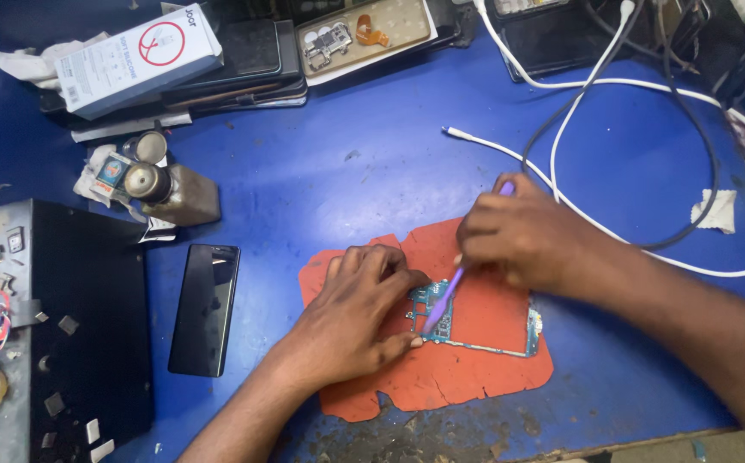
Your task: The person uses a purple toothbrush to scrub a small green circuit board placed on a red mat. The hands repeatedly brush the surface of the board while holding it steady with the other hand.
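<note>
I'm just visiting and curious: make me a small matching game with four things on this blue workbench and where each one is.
Things:
1. circuit board
2. purple tool
3. dark phone
4. white cable

Places:
A. lying alone, left of the orange mat
B. on the orange mat, steadied by the left hand
C. trailing across the bench behind the right hand
D. held in the right hand, tip on the board

Pairs: 1-B, 2-D, 3-A, 4-C

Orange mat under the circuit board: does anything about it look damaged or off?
Yes. The orange mat has ragged, torn edges with notches missing, mostly along its near side. The blue table just in front of it is worn and grimy. The circuit board lies flat on the mat.
</note>
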